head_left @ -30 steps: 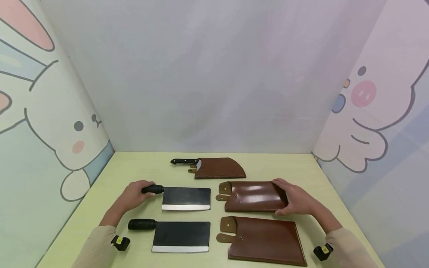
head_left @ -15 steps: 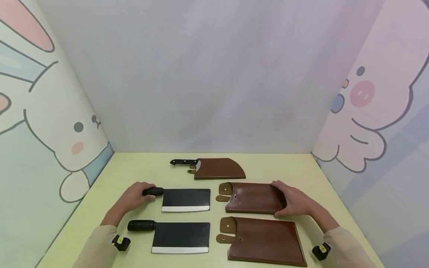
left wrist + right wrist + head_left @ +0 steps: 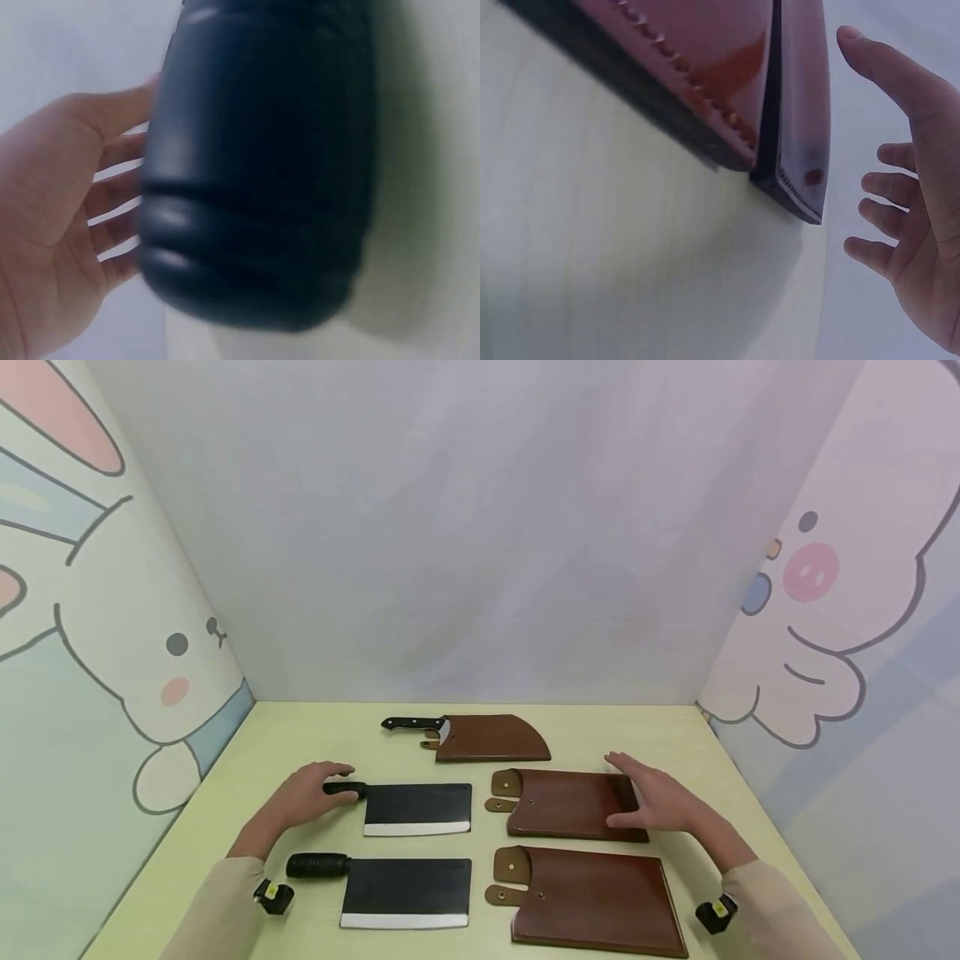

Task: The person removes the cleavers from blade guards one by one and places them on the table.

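In the head view my left hand is open at the black handle of the far cleaver, thumb and fingers spread to either side of it. Below it lies the near cleaver, its thick black handle filling the left wrist view in front of the hand. On the right, my right hand hovers open at the end of a brown leather knife sheath, fingers spread and the thumb overlapping it. A second, larger sheath lies nearer. Both sheaths have their snap flaps undone, facing the cleavers.
At the back of the pale yellow table lies a black-handled knife with its blade inside a rounded brown sheath. A grey back wall and side panels with cartoon animals enclose the table.
My left hand has loosened its hold on the far cleaver's handle and its fingers have spread. My right hand has let go of the far sheath's end and lifted, fingers straightened.
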The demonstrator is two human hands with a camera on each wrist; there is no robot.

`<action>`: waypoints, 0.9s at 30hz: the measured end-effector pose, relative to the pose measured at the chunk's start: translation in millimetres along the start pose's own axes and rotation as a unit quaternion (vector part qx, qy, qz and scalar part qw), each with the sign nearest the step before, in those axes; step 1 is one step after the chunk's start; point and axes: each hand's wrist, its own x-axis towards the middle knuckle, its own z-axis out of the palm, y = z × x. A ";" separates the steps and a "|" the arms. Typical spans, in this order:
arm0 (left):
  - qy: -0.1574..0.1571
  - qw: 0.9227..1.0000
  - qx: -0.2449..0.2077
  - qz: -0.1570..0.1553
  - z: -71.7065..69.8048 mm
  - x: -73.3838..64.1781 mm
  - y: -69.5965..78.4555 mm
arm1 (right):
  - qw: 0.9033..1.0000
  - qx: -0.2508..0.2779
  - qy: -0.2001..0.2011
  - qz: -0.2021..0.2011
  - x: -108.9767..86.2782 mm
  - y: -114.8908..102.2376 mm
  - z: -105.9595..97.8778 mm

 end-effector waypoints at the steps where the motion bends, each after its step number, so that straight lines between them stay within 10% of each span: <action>1: 0.005 1.000 0.000 0.002 -0.6 1.9 1.4 | 1.000 0.003 0.003 0.000 1.9 -0.7 -1.0; 17: 0.063 0.998 0.003 0.018 -16.6 42.9 25.3 | 1.000 0.013 0.016 -0.007 50.0 -18.5 -17.2; 27: 0.072 0.997 -0.021 0.008 -2.2 68.8 18.6 | 0.999 0.030 0.031 -0.018 84.1 -22.7 -9.5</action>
